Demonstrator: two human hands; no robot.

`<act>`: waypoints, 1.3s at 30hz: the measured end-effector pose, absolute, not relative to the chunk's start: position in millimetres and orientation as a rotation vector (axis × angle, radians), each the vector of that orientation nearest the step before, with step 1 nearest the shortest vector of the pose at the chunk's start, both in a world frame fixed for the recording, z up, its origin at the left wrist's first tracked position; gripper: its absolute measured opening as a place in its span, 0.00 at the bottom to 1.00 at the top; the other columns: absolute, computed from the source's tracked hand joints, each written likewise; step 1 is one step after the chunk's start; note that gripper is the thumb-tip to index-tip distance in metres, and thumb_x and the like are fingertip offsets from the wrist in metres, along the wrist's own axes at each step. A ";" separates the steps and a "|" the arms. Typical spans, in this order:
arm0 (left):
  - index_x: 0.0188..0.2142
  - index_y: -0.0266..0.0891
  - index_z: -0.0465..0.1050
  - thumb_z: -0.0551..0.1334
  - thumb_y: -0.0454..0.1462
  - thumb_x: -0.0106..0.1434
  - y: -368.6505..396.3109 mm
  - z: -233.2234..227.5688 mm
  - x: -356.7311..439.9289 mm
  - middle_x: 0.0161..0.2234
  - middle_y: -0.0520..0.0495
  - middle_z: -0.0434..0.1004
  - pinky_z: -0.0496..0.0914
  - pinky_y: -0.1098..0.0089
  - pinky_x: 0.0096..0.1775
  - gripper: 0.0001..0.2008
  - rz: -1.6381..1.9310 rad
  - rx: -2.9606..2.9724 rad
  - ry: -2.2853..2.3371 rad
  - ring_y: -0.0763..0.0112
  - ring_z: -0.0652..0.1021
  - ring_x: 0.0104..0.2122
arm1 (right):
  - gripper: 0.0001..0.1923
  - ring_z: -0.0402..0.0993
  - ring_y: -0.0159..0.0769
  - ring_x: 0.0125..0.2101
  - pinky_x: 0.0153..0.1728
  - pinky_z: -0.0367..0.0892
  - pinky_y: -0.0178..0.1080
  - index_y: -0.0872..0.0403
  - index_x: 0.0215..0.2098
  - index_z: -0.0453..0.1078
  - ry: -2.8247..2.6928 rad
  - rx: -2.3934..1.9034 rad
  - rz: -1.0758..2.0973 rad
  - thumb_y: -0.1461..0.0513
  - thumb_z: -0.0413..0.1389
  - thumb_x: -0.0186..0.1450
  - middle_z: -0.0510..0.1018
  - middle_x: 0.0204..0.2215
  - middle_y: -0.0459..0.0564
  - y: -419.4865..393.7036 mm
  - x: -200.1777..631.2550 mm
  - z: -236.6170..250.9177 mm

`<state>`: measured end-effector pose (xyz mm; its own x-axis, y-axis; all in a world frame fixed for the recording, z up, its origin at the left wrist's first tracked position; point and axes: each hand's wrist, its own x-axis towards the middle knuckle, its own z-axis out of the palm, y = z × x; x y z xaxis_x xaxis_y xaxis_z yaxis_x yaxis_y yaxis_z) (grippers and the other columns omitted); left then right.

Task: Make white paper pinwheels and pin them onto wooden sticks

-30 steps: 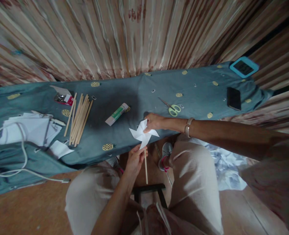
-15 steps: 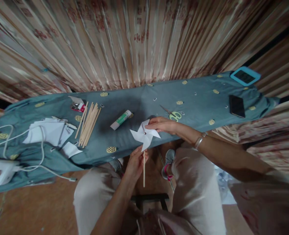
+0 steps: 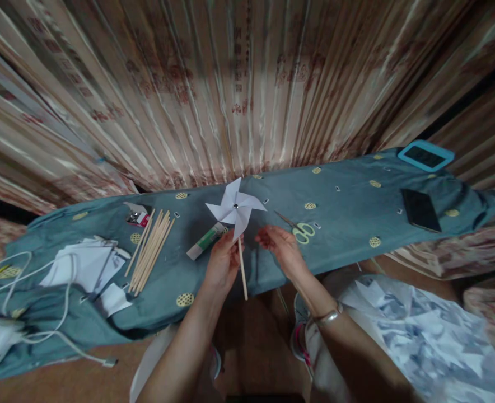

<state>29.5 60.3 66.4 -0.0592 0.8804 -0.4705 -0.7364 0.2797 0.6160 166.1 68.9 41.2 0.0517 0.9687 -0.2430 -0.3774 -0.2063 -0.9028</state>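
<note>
My left hand [image 3: 222, 258] grips the wooden stick [image 3: 242, 268] of a white paper pinwheel [image 3: 236, 210] and holds it upright over the blue-green cloth [image 3: 340, 246]. A small metal pin shows at the pinwheel's centre. My right hand [image 3: 281, 246] hovers just right of the stick with its fingers apart and nothing in them. A bracelet circles my right wrist.
On the cloth lie a glue stick [image 3: 206, 240], green-handled scissors [image 3: 300, 228], a bundle of wooden sticks [image 3: 150, 249], white paper pieces [image 3: 83, 262], a small red box [image 3: 139, 219], a black phone [image 3: 420, 209] and a blue-framed device [image 3: 425, 155]. White cables [image 3: 41, 313] trail at left. A curtain hangs behind.
My left hand has raised the pinwheel up and over the cloth. My right hand has let go of its blades and drawn back beside the stick. The view has tilted upward.
</note>
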 end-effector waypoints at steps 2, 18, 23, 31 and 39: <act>0.23 0.34 0.75 0.75 0.33 0.39 69.6 62.6 33.0 0.22 0.53 0.75 0.67 0.80 0.27 0.12 1.374 0.244 0.937 0.80 0.73 0.23 | 0.26 0.71 0.30 0.23 0.28 0.65 0.34 0.54 0.25 0.77 -0.952 -1.152 1.459 0.39 0.64 0.50 0.79 0.21 0.48 67.4 163.2 39.0; 0.26 0.34 0.76 0.76 0.39 0.36 78.8 40.5 36.6 0.20 0.54 0.72 0.54 0.77 0.18 0.18 1.337 0.319 1.028 0.81 0.66 0.18 | 0.21 0.65 0.26 0.20 0.25 0.62 0.32 0.54 0.22 0.74 -1.085 -1.083 1.742 0.45 0.67 0.48 0.75 0.19 0.42 68.4 145.7 30.9; 0.27 0.34 0.77 0.76 0.39 0.37 78.4 40.4 42.3 0.21 0.54 0.72 0.56 0.76 0.19 0.17 1.302 0.342 0.992 0.80 0.66 0.17 | 0.19 0.63 0.27 0.19 0.23 0.61 0.33 0.53 0.22 0.74 -1.051 -1.086 1.678 0.47 0.67 0.49 0.73 0.18 0.42 73.3 146.5 23.3; 0.28 0.33 0.80 0.77 0.41 0.37 73.3 39.0 46.2 0.23 0.51 0.76 0.66 0.74 0.28 0.19 1.275 0.384 0.974 0.76 0.72 0.23 | 0.16 0.63 0.27 0.19 0.23 0.61 0.32 0.53 0.20 0.73 -1.110 -1.116 1.593 0.49 0.67 0.50 0.70 0.16 0.40 80.1 156.7 25.9; 0.27 0.32 0.80 0.77 0.40 0.39 74.1 30.4 42.2 0.25 0.50 0.77 0.66 0.76 0.29 0.17 1.283 0.403 1.008 0.78 0.73 0.25 | 0.20 0.65 0.27 0.20 0.24 0.63 0.32 0.54 0.22 0.75 -1.249 -1.142 1.577 0.46 0.65 0.52 0.75 0.19 0.43 78.8 173.5 27.9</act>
